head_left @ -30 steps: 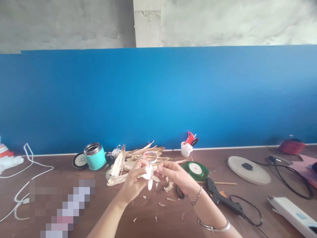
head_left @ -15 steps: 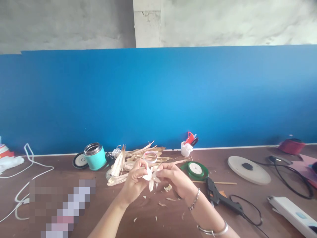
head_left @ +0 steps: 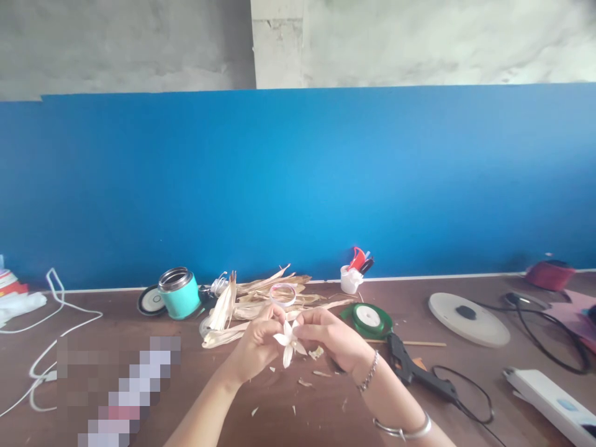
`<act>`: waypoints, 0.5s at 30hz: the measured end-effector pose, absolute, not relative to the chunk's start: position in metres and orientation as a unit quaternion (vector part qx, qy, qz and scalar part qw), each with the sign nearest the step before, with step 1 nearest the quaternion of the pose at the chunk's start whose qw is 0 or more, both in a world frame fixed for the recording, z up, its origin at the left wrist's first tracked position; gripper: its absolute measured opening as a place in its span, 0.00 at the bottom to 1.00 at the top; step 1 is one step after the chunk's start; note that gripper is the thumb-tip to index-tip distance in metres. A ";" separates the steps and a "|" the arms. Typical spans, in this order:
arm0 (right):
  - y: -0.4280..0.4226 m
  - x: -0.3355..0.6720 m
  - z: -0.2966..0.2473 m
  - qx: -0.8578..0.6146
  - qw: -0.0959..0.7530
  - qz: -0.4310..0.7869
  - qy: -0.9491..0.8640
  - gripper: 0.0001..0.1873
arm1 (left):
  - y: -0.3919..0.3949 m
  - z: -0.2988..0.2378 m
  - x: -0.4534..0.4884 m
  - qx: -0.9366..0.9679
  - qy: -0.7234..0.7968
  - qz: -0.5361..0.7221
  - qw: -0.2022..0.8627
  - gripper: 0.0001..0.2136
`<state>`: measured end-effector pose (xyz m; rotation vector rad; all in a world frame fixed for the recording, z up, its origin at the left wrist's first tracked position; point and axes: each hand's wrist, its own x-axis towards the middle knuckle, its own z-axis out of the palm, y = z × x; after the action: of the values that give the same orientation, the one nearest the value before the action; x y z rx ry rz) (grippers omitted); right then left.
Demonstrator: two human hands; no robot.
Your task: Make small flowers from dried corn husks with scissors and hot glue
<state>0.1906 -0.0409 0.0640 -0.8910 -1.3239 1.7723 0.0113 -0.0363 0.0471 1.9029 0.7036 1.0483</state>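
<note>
- white flower (head_left: 288,343), one, with pointed petals spread, held up above the table (head_left: 267,419) between the fingers of the two hands.
- left hand (head_left: 256,349): fingers closed in a pinch on the flower from its left side.
- right hand (head_left: 338,343): thumb and forefinger drawn together on a petal at the flower's right; the other fingers curled beneath, partly hidden.
- chain bracelet (head_left: 369,372) and silver bangle (head_left: 404,429), both on the right arm, behind the right fingers.
- dry husks (head_left: 223,316), a pale heap, just beyond the fingers and to their left.
- tape ring (head_left: 282,295), white, on the husks, directly beyond the fingers.
- scraps (head_left: 316,352), pale, scattered below and nearer than the fingers.
- ribbon roll (head_left: 370,318), green with white centre, beyond the right fingers, to their right.
- glue gun (head_left: 419,374), black, lying right of the right fingers, near a thin wooden stick (head_left: 426,344).
- white cup (head_left: 350,280), holding red and black items, farther beyond the fingers, rightward.
- turquoise jar (head_left: 179,297), open and upright, well left of the fingers, beside a dark lid (head_left: 151,301).
</note>
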 end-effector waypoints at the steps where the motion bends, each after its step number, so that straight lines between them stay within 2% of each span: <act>1: -0.040 0.190 0.062 -0.330 0.366 0.708 -0.506 0.10 | -0.037 0.048 0.011 0.754 0.275 0.421 0.423 0.12; 4: -0.039 0.190 0.059 -0.309 0.361 0.731 -0.490 0.11 | -0.037 0.049 0.010 0.747 0.270 0.428 0.432 0.12; 8: -0.039 0.193 0.065 -0.383 0.395 0.637 -0.539 0.14 | -0.035 0.048 0.009 0.765 0.298 0.423 0.384 0.10; 12: -0.043 0.192 0.073 -0.476 0.479 0.430 -0.599 0.12 | -0.030 0.040 0.011 0.758 0.382 0.470 0.242 0.10; 15: -0.050 0.182 0.075 -0.491 0.493 0.226 -0.682 0.07 | -0.029 0.033 0.014 0.735 0.438 0.506 0.107 0.08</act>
<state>0.1823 -0.0497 0.0747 -1.1899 -1.6548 0.5480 0.0140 -0.0292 0.0329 2.1648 1.2896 1.4907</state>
